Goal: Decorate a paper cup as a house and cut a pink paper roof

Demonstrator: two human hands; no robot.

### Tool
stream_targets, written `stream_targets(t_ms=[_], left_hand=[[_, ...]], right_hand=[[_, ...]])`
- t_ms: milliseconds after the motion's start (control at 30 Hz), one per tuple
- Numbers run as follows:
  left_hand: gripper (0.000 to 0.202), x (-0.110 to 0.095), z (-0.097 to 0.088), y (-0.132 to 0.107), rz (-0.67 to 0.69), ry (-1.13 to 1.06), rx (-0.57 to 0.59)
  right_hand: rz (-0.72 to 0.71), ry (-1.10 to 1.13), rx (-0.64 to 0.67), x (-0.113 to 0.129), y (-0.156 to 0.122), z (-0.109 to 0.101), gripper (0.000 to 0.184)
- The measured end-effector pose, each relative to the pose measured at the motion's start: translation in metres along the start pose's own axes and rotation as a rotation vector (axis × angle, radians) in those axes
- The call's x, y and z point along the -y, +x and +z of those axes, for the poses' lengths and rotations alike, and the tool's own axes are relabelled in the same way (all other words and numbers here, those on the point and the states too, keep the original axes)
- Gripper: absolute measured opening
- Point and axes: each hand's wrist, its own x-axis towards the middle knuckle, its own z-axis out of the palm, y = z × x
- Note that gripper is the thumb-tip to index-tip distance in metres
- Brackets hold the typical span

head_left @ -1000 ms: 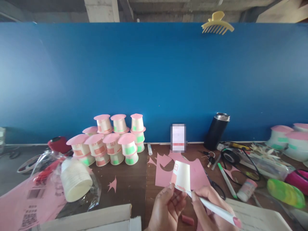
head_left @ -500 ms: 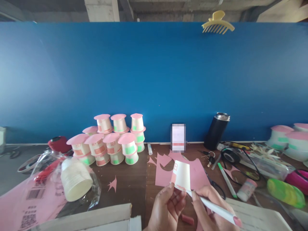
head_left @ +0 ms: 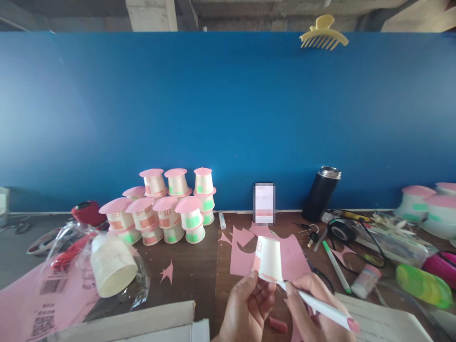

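Note:
A white paper cup (head_left: 270, 256) is held upside down, its rim pinched by the fingers of my left hand (head_left: 247, 304). Pink marks show on the cup: a window, a door patch at the left, and scribbles along the rim. In my right hand (head_left: 306, 304) is a white marker (head_left: 320, 306) with a pink end, its tip at the cup's lower right rim. Below the hands lies a pink marker cap (head_left: 278, 325). Cut pink paper (head_left: 244, 259) spreads behind the cup.
Decorated cups with pink roofs (head_left: 153, 213) stand stacked at the left. Nearer are bagged paper cups (head_left: 114, 266) and a white box (head_left: 142, 323). To the right are a black flask (head_left: 321, 194), keys (head_left: 312, 236), a green marker (head_left: 336, 266), a glue bottle (head_left: 366, 280) and cables.
The marker has shifted very slightly along the cup's rim, and the pink scribble now reaches further right. Both hands keep nearly the same place and hold.

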Motion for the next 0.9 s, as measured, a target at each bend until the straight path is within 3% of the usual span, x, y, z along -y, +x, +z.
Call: stream_targets(t_ms=[900], left_hand=[[0.012, 0.0032, -0.0064, 0.0033, 0.018, -0.010, 0.025]], right_hand=[[-0.025, -0.011, -0.002, -0.0023, -0.0012, 0.0000, 0.018]])
